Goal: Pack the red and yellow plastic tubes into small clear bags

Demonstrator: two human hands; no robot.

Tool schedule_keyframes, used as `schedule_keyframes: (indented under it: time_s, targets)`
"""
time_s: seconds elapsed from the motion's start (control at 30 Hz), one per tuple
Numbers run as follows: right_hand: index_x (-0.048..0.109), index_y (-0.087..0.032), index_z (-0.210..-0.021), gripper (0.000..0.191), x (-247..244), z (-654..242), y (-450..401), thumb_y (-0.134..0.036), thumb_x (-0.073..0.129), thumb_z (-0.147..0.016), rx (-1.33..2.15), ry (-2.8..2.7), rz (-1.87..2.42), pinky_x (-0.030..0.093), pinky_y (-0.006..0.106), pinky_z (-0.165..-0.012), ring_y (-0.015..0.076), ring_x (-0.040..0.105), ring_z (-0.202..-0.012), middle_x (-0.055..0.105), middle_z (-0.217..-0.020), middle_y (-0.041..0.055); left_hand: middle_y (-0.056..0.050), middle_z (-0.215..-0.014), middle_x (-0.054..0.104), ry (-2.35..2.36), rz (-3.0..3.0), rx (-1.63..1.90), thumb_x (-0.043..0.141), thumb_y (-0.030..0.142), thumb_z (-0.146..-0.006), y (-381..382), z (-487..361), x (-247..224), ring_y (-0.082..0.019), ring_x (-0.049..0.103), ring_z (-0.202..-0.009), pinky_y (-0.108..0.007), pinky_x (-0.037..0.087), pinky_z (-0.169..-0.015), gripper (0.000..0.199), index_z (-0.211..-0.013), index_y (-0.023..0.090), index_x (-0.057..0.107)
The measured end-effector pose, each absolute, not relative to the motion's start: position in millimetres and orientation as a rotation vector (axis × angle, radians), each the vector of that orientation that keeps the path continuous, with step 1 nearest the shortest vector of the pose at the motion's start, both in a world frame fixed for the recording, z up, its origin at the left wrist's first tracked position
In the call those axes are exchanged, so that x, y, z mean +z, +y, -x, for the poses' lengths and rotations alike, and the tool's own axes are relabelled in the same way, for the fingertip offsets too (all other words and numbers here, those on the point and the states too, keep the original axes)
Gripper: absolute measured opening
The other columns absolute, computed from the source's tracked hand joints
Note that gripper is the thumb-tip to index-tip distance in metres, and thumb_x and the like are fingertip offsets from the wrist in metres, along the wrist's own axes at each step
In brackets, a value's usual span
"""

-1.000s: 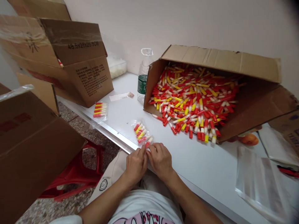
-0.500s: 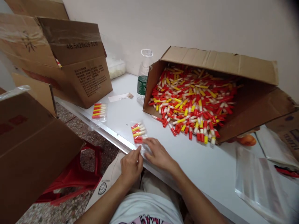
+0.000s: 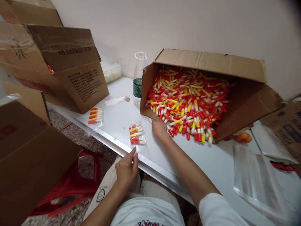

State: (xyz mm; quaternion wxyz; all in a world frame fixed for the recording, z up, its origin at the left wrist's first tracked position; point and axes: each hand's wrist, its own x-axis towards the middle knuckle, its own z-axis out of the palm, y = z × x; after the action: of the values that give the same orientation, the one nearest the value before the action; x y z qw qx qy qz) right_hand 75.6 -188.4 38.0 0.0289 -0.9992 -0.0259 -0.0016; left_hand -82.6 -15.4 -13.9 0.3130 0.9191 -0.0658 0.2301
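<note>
A clear plastic bag (image 3: pixel 137 135) with several red-and-white and yellow-and-white short sticks in a row lies flat near the table's front edge. My left hand (image 3: pixel 127 166) is at the bag's near end, index fingertip touching the plastic and thumb held apart from it. At the near left edge of the loose pile of sticks (image 3: pixel 188 103), my right hand (image 3: pixel 160 129) has its fingers curled down. A stick's white tip (image 3: pixel 151 121) shows beside those fingers; the hand hides the rest. Another filled bag (image 3: pixel 96 116) lies further left.
An open cardboard box (image 3: pixel 211 64) on its side holds the pile. A plastic bottle (image 3: pixel 137 88) and a paper strip (image 3: pixel 115 101) stand left of it. Large cartons (image 3: pixel 87 75) crowd the left. Clear bags (image 3: pixel 256 179) lie at right, near an orange fruit (image 3: pixel 243 137).
My right hand has left the bag's near end and moved up and right to the pile's edge. My left hand stays by the bag. The view has shifted slightly.
</note>
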Motion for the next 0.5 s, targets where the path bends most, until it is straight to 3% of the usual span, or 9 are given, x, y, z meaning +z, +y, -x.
schedule_keyframes:
  time_s: [0.1,0.17,0.3,0.4,0.5]
  targets:
    - [0.054,-0.012,-0.117,0.033,38,-47,-194,-0.015,0.037,-0.089,0.038,-0.051,3.067,0.043,0.033,-0.075,0.0241,0.06,-0.092,0.061,-0.105,0.0184,-0.003,-0.075,0.069,-0.205,-2.429,0.654,0.05,0.029,-0.089,-18,78,-13,-0.011,0.059,-0.056,-0.021,0.039,-0.054,0.032,-0.114,0.017,0.064]
    - [0.051,-0.015,-0.119,0.032,42,-17,-204,-0.021,0.038,-0.091,0.068,-0.083,2.976,0.043,0.029,-0.07,0.0198,0.061,-0.082,0.063,-0.096,0.0124,-0.003,-0.069,0.068,-0.218,-2.432,0.672,0.049,0.029,-0.089,-21,74,-10,-0.011,0.058,-0.055,-0.021,0.038,-0.053,0.032,-0.113,0.015,0.065]
    - [0.055,-0.02,-0.11,0.027,57,51,-223,-0.035,0.044,-0.09,0.106,-0.283,2.365,0.042,0.021,-0.06,0.0112,0.054,-0.065,0.06,-0.075,-0.0009,-0.004,-0.072,0.069,-0.203,-2.428,0.678,0.049,0.029,-0.089,-28,66,-4,-0.012,0.06,-0.056,-0.022,0.036,-0.051,0.03,-0.108,0.014,0.067]
    - [0.059,-0.021,-0.101,0.021,61,84,-222,-0.031,0.048,-0.087,0.078,-0.352,2.208,0.042,0.02,-0.06,0.01,0.052,-0.066,0.059,-0.077,-0.001,-0.004,-0.075,0.07,-0.179,-2.404,0.662,0.049,0.028,-0.088,-33,63,1,-0.012,0.061,-0.058,-0.022,0.038,-0.052,0.029,-0.107,0.016,0.067]
    - [0.054,-0.02,-0.115,0.03,50,90,-208,-0.025,0.046,-0.086,-0.036,-0.439,2.363,0.045,0.024,-0.067,0.0127,0.057,-0.073,0.062,-0.089,0.0031,-0.003,-0.075,0.07,-0.202,-2.379,0.669,0.05,0.027,-0.088,-38,63,5,-0.013,0.062,-0.06,-0.022,0.04,-0.055,0.027,-0.106,0.016,0.067]
